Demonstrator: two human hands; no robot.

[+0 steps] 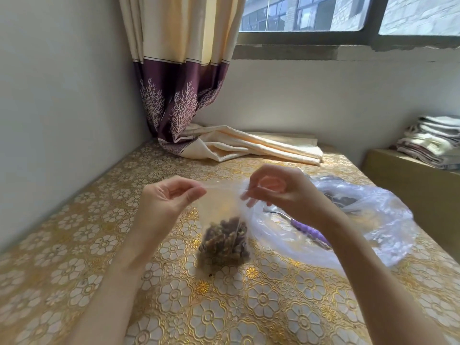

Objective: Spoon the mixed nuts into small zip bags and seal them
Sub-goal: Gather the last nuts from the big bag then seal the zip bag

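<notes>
Your one head-worn wide-angle camera looks forward and down, close over the tabletop, with the window at upper right.

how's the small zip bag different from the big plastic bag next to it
The small zip bag hangs upright, pinched at its top corners by the left hand and right hand; the big plastic bag lies crumpled on the table. The zip bag is far smaller. Its nuts sit heaped at the bottom. Both are see-through plastic.
</notes>
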